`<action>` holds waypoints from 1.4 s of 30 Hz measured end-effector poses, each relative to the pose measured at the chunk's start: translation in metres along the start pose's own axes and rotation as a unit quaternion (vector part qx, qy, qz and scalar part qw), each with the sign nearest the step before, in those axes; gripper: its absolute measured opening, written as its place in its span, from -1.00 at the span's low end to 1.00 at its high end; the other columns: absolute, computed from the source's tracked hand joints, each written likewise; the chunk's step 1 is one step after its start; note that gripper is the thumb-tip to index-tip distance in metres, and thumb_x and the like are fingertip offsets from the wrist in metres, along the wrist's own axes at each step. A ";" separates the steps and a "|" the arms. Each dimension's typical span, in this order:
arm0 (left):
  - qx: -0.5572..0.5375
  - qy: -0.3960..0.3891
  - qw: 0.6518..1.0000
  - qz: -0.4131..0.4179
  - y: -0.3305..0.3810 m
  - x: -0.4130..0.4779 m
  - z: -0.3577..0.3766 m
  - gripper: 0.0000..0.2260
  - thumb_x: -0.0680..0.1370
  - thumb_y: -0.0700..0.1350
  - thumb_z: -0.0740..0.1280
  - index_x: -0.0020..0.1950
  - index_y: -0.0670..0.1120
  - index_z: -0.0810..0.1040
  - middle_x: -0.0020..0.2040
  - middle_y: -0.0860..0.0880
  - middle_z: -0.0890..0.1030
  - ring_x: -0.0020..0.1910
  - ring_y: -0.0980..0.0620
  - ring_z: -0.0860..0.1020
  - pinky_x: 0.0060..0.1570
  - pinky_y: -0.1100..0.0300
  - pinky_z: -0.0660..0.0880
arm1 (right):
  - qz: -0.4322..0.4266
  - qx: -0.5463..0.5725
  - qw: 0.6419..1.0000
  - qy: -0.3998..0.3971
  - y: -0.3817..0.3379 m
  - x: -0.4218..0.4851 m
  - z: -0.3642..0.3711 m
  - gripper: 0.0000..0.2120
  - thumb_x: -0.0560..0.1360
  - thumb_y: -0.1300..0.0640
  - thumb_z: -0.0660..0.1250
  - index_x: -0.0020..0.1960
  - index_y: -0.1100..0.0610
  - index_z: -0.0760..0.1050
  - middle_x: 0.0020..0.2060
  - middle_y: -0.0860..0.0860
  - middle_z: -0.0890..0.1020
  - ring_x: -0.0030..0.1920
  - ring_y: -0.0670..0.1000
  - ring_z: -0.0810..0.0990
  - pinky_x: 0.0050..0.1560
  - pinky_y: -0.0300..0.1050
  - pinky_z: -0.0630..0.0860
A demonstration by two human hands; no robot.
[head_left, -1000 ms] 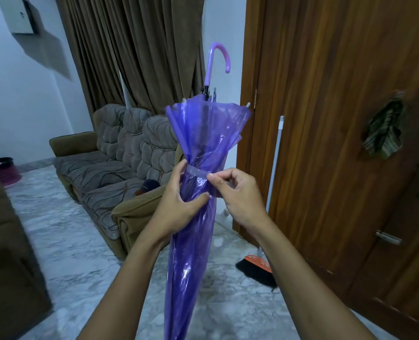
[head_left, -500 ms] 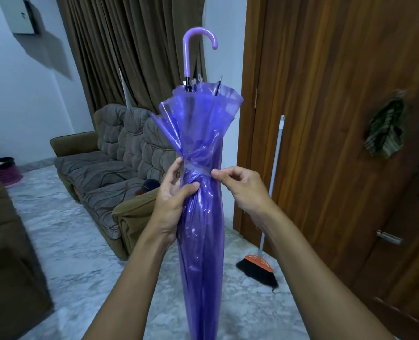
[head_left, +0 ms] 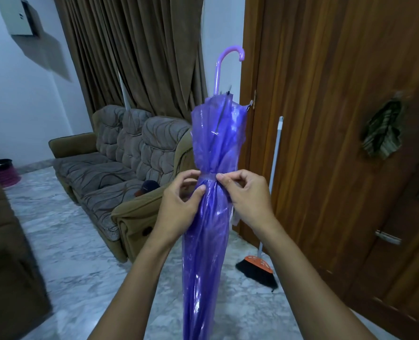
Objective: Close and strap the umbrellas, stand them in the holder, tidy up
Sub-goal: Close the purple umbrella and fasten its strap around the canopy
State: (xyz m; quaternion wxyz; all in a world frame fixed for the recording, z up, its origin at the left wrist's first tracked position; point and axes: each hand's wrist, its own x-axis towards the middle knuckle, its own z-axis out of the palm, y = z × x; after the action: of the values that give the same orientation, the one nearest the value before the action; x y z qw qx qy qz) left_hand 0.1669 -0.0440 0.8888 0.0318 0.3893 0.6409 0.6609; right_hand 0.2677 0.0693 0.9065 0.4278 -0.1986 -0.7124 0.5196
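Floor (head_left: 68,253) lies open leftward; door (head_left: 326,119) and broom (head_left: 257,265) stand close right. Folded purple umbrella (head_left: 211,241), handle (head_left: 218,69) up: left hand (head_left: 179,204) clasps it, right hand (head_left: 250,200) pinches its strap (head_left: 207,177).

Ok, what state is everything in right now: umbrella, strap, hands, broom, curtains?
purple umbrella: folded shut, upright, handle up.
strap: wrapped round the umbrella; fastening not visible.
left hand: grips the umbrella at the strap.
right hand: pinches the strap.
broom: standing, leaning by the door.
curtains: drawn shut.
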 end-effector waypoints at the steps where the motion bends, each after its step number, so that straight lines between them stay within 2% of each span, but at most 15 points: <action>1: 0.016 -0.005 1.000 0.009 0.000 0.000 0.002 -0.72 0.56 -0.25 0.35 0.12 0.12 0.52 0.02 0.04 0.62 0.02 0.12 0.62 0.04 0.36 0.51 | -0.001 -0.005 1.000 0.010 0.000 -0.001 0.001 -0.90 0.48 0.09 0.47 -0.11 0.12 0.66 -0.20 -0.03 0.71 -0.12 -0.07 0.69 -0.02 -0.10 0.64; 3: 0.024 -0.029 0.999 -0.007 0.000 -0.001 0.004 -0.68 0.58 -0.25 0.33 0.27 0.06 0.51 0.13 0.04 0.61 0.12 0.17 0.58 0.09 0.47 0.45 | 0.008 0.006 1.000 0.023 0.000 -0.002 0.003 -0.91 0.47 0.09 0.47 -0.12 0.10 0.67 -0.22 -0.03 0.71 -0.15 -0.09 0.69 -0.03 -0.07 0.66; 7: 0.095 -0.085 0.992 0.003 -0.006 -0.010 0.007 -0.40 0.50 -0.16 0.44 0.50 -0.02 0.32 0.40 0.13 0.42 0.37 0.26 0.39 0.28 0.57 0.25 | 0.041 0.021 0.999 0.016 -0.001 -0.003 0.006 -0.87 0.48 0.10 0.47 -0.10 0.17 0.68 -0.20 0.04 0.73 -0.13 0.03 0.72 -0.02 0.14 0.65; 10: 0.117 -0.071 0.990 0.022 -0.008 -0.012 0.007 -0.31 0.44 -0.10 0.51 0.50 0.02 0.30 0.39 0.15 0.42 0.36 0.28 0.39 0.33 0.45 0.28 | 0.055 0.027 0.998 -0.015 -0.004 -0.006 0.006 -0.84 0.51 0.10 0.43 -0.05 0.21 0.67 -0.16 0.06 0.72 -0.09 0.07 0.72 0.00 0.17 0.64; 13: 0.108 -0.053 0.993 0.004 -0.007 -0.013 0.007 -0.26 0.33 0.08 0.55 0.45 0.07 0.34 0.29 0.19 0.47 0.24 0.33 0.44 0.23 0.45 0.32 | 0.054 0.013 0.998 -0.042 -0.008 -0.006 0.004 -0.81 0.54 0.09 0.40 -0.02 0.21 0.66 -0.13 0.07 0.72 -0.07 0.05 0.71 0.04 0.13 0.64; 15: 0.099 -0.029 0.995 0.002 -0.009 -0.013 0.009 -0.31 0.30 0.10 0.54 0.39 0.08 0.38 0.21 0.19 0.51 0.18 0.37 0.47 0.15 0.51 0.34 | 0.051 0.012 0.997 -0.059 -0.009 -0.005 0.004 -0.83 0.55 0.09 0.39 -0.04 0.19 0.66 -0.12 0.09 0.72 -0.05 0.06 0.71 0.04 0.15 0.64; 17: 0.104 0.002 0.994 0.019 -0.010 -0.013 0.011 -0.46 0.39 -0.05 0.52 0.32 0.09 0.42 0.18 0.14 0.55 0.16 0.30 0.51 0.12 0.53 0.37 | 0.051 0.025 0.995 -0.080 -0.009 -0.005 0.004 -0.86 0.55 0.08 0.39 -0.08 0.15 0.65 -0.12 0.12 0.72 -0.05 0.11 0.72 0.03 0.19 0.64; 19: 0.097 0.030 0.994 0.030 -0.012 -0.012 0.012 -0.56 0.43 -0.12 0.48 0.25 0.12 0.43 0.16 0.11 0.58 0.15 0.22 0.55 0.11 0.47 0.41 | 0.053 0.042 0.993 -0.100 -0.010 -0.004 0.004 -0.88 0.55 0.11 0.39 -0.12 0.12 0.63 -0.15 0.14 0.73 -0.08 0.15 0.72 0.02 0.12 0.66; 23: 0.017 0.057 0.998 0.017 -0.010 -0.010 0.010 -0.62 0.41 -0.18 0.43 0.17 0.11 0.48 0.08 0.01 0.65 0.04 0.12 0.63 0.05 0.31 0.52 | 0.061 0.094 0.984 -0.139 -0.017 -0.005 0.003 -0.91 0.57 0.20 0.36 -0.10 0.19 0.59 -0.19 0.13 0.69 -0.19 0.04 0.70 -0.11 -0.16 0.68; 27: -0.121 0.050 0.991 -0.021 0.001 -0.007 0.003 -0.60 0.47 -0.43 0.39 0.14 0.00 0.53 0.01 -0.04 0.66 -0.11 0.23 0.65 -0.12 0.40 0.53 | 0.085 0.164 0.971 -0.155 -0.017 -0.003 -0.002 -0.86 0.57 0.25 0.34 0.01 0.34 0.58 -0.12 0.26 0.66 -0.19 0.05 0.67 -0.08 -0.21 0.66; 30: -0.222 0.031 0.972 -0.068 0.004 -0.010 0.001 -0.62 0.49 -0.40 0.38 0.17 0.02 0.55 0.02 -0.11 0.68 -0.08 0.08 0.66 -0.06 0.26 0.59 | 0.087 0.188 0.966 -0.153 -0.017 -0.002 -0.004 -0.81 0.55 0.25 0.36 0.07 0.38 0.59 -0.11 0.21 0.70 -0.25 -0.08 0.70 -0.08 -0.27 0.65; 33: -0.295 0.012 0.950 -0.103 0.004 -0.013 -0.001 -0.61 0.47 -0.33 0.39 0.24 -0.02 0.53 0.01 -0.12 0.69 -0.10 -0.02 0.66 -0.05 0.12 0.62 | 0.026 0.104 0.987 -0.119 -0.021 -0.002 -0.002 -0.80 0.50 0.18 0.43 0.02 0.31 0.66 -0.16 0.04 0.72 -0.25 -0.10 0.70 -0.24 -0.30 0.62; 37: -0.338 -0.035 0.933 -0.117 0.007 -0.015 -0.009 -0.54 0.39 -0.24 0.41 0.27 -0.02 0.49 -0.05 -0.05 0.72 -0.16 0.04 0.69 -0.20 0.22 0.61 | -0.021 0.024 0.997 -0.074 -0.022 -0.001 0.001 -0.80 0.31 -0.05 0.52 -0.14 0.04 0.73 -0.04 -0.03 0.65 -0.04 -0.02 0.67 -0.05 -0.13 0.64; 39: -0.333 -0.055 0.933 -0.123 0.006 -0.015 -0.012 -0.57 0.42 -0.27 0.44 0.25 -0.01 0.50 -0.05 -0.03 0.72 -0.17 0.07 0.69 -0.21 0.24 0.60 | -0.013 0.023 0.996 -0.087 -0.023 -0.003 0.000 -0.80 0.31 -0.05 0.52 -0.14 0.04 0.72 -0.05 -0.04 0.65 -0.02 -0.10 0.66 -0.01 -0.19 0.62; 42: -0.355 -0.077 0.920 -0.150 0.005 -0.016 -0.015 -0.59 0.42 -0.26 0.40 0.25 -0.01 0.52 -0.01 -0.08 0.71 -0.17 0.03 0.69 -0.20 0.20 0.62 | 0.004 0.032 0.993 -0.113 -0.026 -0.006 -0.001 -0.86 0.43 0.08 0.49 -0.09 0.14 0.70 -0.19 -0.11 0.70 -0.19 -0.27 0.66 -0.21 -0.40 0.53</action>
State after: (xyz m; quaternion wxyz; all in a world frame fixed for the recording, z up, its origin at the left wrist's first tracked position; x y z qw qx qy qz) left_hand 0.1719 -0.0664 0.8869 0.3158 0.3018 0.4108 0.8003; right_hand 0.2765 0.0556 0.9274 0.3483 -0.1275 -0.7382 0.5635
